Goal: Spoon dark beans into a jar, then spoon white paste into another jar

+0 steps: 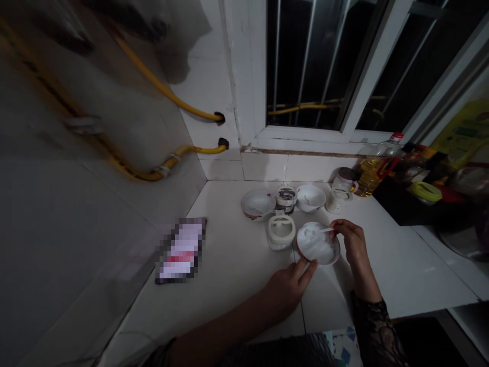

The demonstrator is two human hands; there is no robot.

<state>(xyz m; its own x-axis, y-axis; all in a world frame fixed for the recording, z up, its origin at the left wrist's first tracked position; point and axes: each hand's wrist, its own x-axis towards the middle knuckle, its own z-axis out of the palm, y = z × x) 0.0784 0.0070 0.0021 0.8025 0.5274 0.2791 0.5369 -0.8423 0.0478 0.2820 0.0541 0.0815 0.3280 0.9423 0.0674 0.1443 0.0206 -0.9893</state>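
Observation:
A bowl [320, 251] with white contents that look powdery or foamy stands on the white tiled counter. My left hand [291, 283] pinches its near rim with thumb and fingers. Over the bowl's right side, my right hand [350, 239] is closed on the handle of a pale spoon [325, 230], whose tip dips into the white stuff. Just left of the bowl sits a square clear jar [281, 232] with a pale lid. Behind are a bowl with a red pattern [258, 204], a jar with dark contents [286, 198] and a white bowl [310, 198].
To the right stand a lidded jar [340, 196] and an oil bottle [369, 176], with several bottles and a green-lidded container [426, 191] on a dark surface. A blurred-out flat device [181, 250] lies left. Yellow pipes [153, 176] run along the wall beside a barred window [305, 66].

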